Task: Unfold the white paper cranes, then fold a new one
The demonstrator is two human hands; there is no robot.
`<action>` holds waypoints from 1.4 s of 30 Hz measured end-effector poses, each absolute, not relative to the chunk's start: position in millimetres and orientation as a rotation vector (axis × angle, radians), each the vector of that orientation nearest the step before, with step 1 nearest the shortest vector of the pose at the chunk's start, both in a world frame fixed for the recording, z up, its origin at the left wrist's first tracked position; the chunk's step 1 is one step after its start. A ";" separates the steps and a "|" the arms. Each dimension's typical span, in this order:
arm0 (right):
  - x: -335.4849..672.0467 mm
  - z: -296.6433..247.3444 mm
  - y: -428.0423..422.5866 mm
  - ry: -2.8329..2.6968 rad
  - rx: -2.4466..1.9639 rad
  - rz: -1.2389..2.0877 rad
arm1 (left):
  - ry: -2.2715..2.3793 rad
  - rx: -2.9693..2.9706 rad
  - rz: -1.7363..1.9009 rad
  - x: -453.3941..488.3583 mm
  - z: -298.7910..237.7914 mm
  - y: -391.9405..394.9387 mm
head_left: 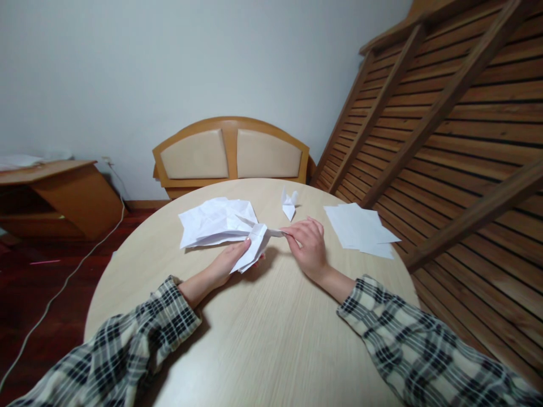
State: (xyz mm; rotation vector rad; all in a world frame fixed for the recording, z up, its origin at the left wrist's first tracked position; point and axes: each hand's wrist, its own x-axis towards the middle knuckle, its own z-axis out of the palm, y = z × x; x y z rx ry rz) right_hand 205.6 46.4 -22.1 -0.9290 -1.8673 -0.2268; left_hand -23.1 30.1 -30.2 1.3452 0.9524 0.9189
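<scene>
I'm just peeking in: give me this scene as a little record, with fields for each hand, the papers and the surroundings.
Left hand: holds the wide part of the folded paper
Right hand: pinches its narrow tip
Small folded figure: on the table, beyond the right hand
Creased paper: on the table, left of the small figure
Flat sheets: overlapping, right of the right hand
Sleeves: plaid
Backdrop: headboard, white wall
</scene>
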 end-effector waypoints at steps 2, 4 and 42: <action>205.2 -24.7 48.6 -1.828 -0.953 -0.189 | 0.939 1.319 0.906 -24.6 -28.8 29.4; 204.8 -27.7 51.1 -1.792 -0.977 -0.117 | 0.928 1.283 0.889 -26.2 -28.0 28.9; 194.0 -33.1 53.7 -1.200 -0.859 1.224 | 0.994 1.940 1.005 -17.2 -27.7 25.6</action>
